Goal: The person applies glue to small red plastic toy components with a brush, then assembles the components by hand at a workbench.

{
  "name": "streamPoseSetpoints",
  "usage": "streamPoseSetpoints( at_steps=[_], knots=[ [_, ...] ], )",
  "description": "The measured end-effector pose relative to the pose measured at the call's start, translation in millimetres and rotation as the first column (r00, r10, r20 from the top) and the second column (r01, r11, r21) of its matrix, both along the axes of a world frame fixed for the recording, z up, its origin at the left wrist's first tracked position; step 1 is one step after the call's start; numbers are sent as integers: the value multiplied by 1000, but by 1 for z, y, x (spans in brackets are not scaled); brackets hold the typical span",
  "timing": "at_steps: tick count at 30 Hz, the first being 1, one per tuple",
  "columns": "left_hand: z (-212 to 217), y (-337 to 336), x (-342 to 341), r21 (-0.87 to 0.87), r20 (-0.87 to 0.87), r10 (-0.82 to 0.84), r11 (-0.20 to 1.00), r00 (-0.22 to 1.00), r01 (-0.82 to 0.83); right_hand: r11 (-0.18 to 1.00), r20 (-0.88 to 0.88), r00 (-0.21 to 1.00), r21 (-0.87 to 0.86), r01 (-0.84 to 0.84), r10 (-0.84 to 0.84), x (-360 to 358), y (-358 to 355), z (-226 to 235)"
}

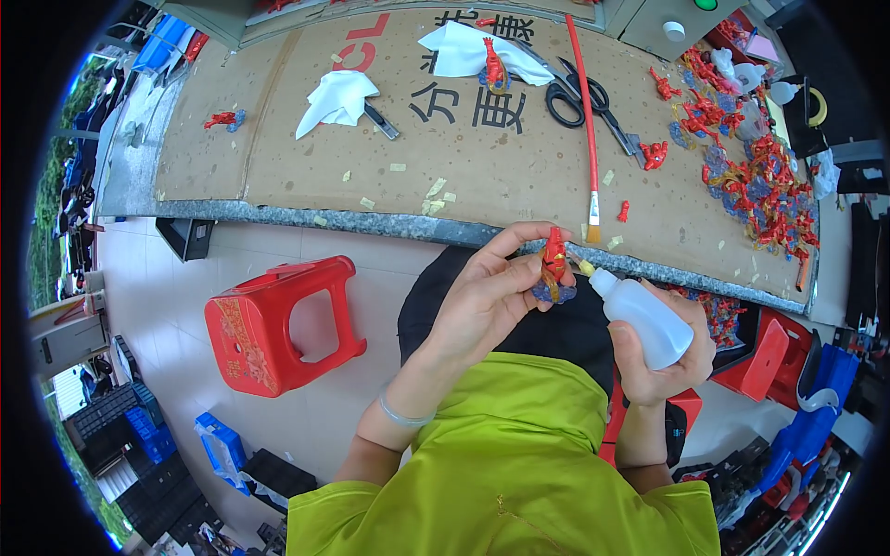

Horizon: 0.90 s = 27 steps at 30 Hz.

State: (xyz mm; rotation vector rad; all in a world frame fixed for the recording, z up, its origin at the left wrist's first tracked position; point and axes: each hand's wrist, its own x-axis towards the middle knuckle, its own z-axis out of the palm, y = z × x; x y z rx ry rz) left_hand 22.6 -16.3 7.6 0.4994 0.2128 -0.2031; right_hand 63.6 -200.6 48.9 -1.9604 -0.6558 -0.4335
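Observation:
Between the thumb and fingers of my left hand [489,295] is a small red figurine [553,257] with a bluish, see-through base, held upright just off the table's front edge. My right hand [663,357] is wrapped round a translucent white squeeze bottle [647,318]. The bottle tilts so that its yellowish tip [586,268] points at the figurine, close beside it; whether they touch I cannot tell. Beyond my hands, a red-handled paintbrush [590,139] lies on the cardboard with its bristles toward me. A small red piece [624,211] lies to the right of the bristles.
Cardboard [278,167] covers the table. Many red figurines [765,195] are heaped at the right. Black-handled scissors [579,100], white cloths [338,99], a cutter [381,121] and a standing figurine [493,69] lie farther back. A red stool [269,324] stands on the floor at left.

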Motion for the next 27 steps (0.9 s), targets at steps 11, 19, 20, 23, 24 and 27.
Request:
streamPoseSetpoints(
  at_steps=[11, 19, 20, 23, 24, 27],
  knots=[
    [3, -3, 2, 114, 66, 72, 990, 995, -79, 1000, -29, 999, -13, 27, -28, -2, -1, -1],
    [3, -3, 3, 260, 111, 88, 959, 990, -114, 999, -72, 997, 9, 42, -41, -3, -1, 0],
    [3, -3, 3, 260, 111, 87, 959, 990, -114, 999, -72, 997, 9, 42, -42, -3, -1, -1],
    [4, -3, 2, 244, 117, 83, 963, 990, -110, 999, -66, 997, 26, 37, -35, -2, 0, -2],
    [4, -4, 3, 248, 122, 94, 961, 988, -122, 999, -64, 997, 28, 41, -39, -2, 0, -2],
    [5, -4, 2, 241, 110, 94, 963, 989, -119, 999, -68, 997, 27, 43, -41, -2, 0, -1]
  ],
)
